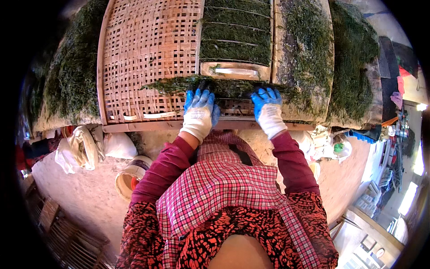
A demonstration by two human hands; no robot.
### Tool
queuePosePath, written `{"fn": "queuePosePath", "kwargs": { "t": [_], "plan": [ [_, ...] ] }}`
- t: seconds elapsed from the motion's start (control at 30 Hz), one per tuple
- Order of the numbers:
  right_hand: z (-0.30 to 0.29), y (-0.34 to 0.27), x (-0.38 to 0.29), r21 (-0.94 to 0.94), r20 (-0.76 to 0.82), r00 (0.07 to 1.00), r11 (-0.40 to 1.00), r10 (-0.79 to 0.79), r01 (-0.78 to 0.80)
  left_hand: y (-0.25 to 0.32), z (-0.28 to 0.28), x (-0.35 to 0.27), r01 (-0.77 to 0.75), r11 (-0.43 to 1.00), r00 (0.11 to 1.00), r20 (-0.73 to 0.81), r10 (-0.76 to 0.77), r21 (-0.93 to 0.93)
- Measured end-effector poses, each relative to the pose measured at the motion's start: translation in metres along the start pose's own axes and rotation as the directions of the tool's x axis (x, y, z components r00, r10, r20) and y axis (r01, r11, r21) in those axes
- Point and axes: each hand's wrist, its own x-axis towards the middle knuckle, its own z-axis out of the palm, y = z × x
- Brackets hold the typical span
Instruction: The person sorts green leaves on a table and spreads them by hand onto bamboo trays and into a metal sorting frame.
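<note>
My left hand (201, 109), in a white knit glove with blue coating, rests on a loose band of dark green, seaweed-like strands (168, 85). My right hand (268, 107), gloved alike, touches the same band farther right. The fingertips look dark against the green, and whether they grip it is hard to see. Beneath lies a woven bamboo tray (147, 50) with a wooden rim. Just beyond my hands is a pale handle (237, 71) on a wooden end bar (208, 69). Behind it, a narrow frame (198, 40) with thin cross slats holds a green layer (235, 50).
Green-covered boards (304, 60) stand right of the tray, and more green growth (72, 67) covers a surface at left. On the floor are a white bucket (129, 180), white sacks (119, 145) and a plastic bag (342, 149). A slatted wooden piece (67, 242) lies at lower left.
</note>
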Motion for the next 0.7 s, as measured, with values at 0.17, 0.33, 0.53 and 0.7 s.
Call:
{"fn": "queuePosePath", "kwargs": {
  "t": [0.17, 0.33, 0.53, 0.7],
  "plan": [
    [-0.030, 0.003, -0.002, 0.233, -0.250, 0.948, 0.963, 0.197, -0.139, 0.022, -0.033, 0.009, -0.042, 0.999, 0.999, -0.001, 0.042, 0.023],
    [-0.032, -0.028, 0.003, 0.035, -0.145, 0.989, 0.999, -0.006, 0.011, 0.044, -0.011, 0.017, -0.266, 0.960, 0.948, 0.206, 0.243, 0.091],
    [0.011, 0.014, -0.032, -0.215, 0.328, 0.932, 0.973, 0.153, -0.084, 0.000, -0.014, 0.017, -0.138, 0.961, 0.989, 0.089, 0.120, 0.239],
    [-0.001, -0.014, -0.007, -0.365, 0.449, 0.885, 0.929, 0.120, 0.060, 0.025, -0.020, 0.022, -0.141, 0.969, 0.987, -0.042, 0.153, 0.204]
  ]
}}
